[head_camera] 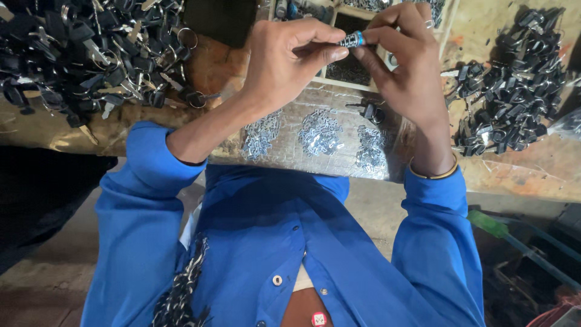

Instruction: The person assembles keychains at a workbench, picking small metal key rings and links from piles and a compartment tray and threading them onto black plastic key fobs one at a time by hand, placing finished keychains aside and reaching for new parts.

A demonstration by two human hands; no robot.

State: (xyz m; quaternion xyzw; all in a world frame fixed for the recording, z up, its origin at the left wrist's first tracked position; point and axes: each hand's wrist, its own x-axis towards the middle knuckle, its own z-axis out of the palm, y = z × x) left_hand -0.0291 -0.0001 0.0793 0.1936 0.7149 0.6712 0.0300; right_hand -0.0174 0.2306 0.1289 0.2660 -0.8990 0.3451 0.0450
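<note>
Together both hands (351, 60) pinch a small knurled metal cylinder (352, 40).

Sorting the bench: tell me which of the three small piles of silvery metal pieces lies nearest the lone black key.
The right-hand pile, just below the lone black key; the other two sit farther left.

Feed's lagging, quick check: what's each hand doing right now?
Left hand: fingers pinched shut on one end of the small dark cylinder with a blue band.
Right hand: fingers pinched on its other end.
</note>
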